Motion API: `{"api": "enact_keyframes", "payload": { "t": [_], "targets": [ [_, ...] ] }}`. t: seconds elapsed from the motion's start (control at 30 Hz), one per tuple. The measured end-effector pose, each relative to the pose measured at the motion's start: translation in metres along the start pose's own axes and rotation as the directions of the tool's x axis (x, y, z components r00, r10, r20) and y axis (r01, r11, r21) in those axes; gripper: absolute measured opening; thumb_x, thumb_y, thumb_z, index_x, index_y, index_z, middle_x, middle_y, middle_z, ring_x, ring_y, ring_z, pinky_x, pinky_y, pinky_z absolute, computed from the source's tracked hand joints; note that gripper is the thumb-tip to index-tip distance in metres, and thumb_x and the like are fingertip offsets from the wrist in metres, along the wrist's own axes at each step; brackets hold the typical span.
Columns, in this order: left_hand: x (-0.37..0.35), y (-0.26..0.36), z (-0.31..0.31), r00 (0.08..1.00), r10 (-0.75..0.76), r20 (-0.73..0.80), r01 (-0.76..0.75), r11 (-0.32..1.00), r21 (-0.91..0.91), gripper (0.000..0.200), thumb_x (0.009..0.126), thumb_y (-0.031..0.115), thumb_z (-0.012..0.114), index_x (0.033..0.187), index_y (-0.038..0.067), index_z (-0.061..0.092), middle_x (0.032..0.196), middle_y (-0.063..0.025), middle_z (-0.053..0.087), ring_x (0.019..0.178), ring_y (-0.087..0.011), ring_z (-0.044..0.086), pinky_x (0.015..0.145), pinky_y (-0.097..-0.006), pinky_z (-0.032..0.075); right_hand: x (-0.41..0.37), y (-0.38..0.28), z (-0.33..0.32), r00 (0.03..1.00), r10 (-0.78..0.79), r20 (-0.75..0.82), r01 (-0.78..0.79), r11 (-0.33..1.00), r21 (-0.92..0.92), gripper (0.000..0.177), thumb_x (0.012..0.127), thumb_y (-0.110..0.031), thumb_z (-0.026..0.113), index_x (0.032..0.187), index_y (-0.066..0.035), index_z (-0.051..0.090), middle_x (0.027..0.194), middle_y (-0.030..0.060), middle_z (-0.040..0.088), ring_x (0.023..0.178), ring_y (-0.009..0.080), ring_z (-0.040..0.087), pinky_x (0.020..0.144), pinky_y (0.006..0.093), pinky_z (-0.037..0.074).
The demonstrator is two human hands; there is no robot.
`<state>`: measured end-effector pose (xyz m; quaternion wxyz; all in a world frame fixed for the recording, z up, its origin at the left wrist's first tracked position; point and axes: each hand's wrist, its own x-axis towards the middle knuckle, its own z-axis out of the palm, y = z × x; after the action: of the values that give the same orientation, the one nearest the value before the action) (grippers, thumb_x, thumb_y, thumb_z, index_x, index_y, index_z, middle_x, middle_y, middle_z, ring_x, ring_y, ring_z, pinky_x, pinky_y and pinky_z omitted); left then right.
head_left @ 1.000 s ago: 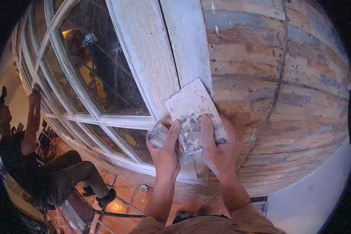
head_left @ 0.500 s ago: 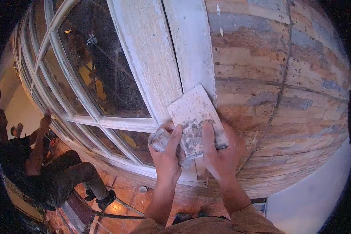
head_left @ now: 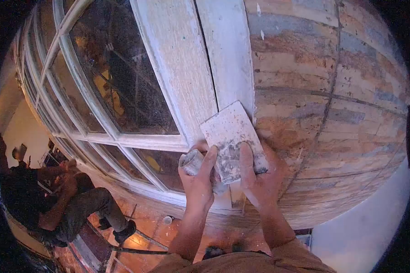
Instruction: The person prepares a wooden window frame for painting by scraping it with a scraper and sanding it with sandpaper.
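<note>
White, chalky-looking flat rectangular slab (head_left: 232, 132), pretty beat up with grey smears and rusty specks, sits just off the middle of the view toward 4 o'clock, long sides running roughly 11 to 5. Both hands are on it. Right hand (head_left: 263, 182) has its thumb flat on the face and fingers tucked behind. Left hand (head_left: 197, 184) pinches the opposite edge with the thumb, fingers curled round, and also has hold of a greyish-white, hollow cylinder (head_left: 192, 162) at its 10 o'clock side. Could be a roll or a cup, it's too murky to call.

Behind the slab, whitewashed grainy wooden boards (head_left: 180, 50) run up toward 12, split by a thin dark gap. White-painted window bars (head_left: 155, 142) with dark glass panes (head_left: 127, 86) fill the 10 o'clock side; rough tan, grey and rust stone-strip wall (head_left: 300, 118) takes up 2 to 4. Orange tiled floor (head_left: 152, 232) glows down at 7.

Over at 8 there's a co-worker in dark clothes (head_left: 20, 195), knees bent. A second ago that person's arm was up at the window; now it's down, forearms by the knees. Slab's drifted slightly toward 4 in view, same grip.
</note>
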<state>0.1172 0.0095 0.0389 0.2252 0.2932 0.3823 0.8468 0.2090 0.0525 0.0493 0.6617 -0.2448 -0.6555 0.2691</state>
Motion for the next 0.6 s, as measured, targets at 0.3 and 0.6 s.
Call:
{"api": "enact_keyframes", "payload": {
  "t": [0.3,0.6],
  "targets": [
    [0.001,-0.005,-0.004,0.999,0.021,-0.041,-0.02,1.0,0.023,0.015,0.076,0.006,0.063,0.088,0.003,0.055,0.073,-0.0009,0.055,0.054,-0.0043,0.049,0.04,-0.0187,0.037,0.001,-0.006,-0.002,1.0,0.012,0.022,-0.013,1.0,0.016,0.012,0.077,-0.013,0.058,0.078,-0.001,0.059,0.061,0.0135,0.06,0.05,0.0217,0.06,0.048,0.0308,0.046],
    [-0.003,0.0,-0.002,1.0,-0.012,0.0,0.012,1.0,-0.023,0.013,0.077,0.007,0.063,0.087,0.002,0.056,0.071,-0.0004,0.055,0.051,-0.0037,0.047,0.039,-0.0185,0.035,0.003,0.001,0.004,1.0,0.002,0.004,-0.002,0.993,0.116,0.013,0.077,-0.014,0.058,0.078,-0.001,0.059,0.061,0.0137,0.059,0.051,0.0174,0.059,0.048,0.0294,0.045]
  ]
}}
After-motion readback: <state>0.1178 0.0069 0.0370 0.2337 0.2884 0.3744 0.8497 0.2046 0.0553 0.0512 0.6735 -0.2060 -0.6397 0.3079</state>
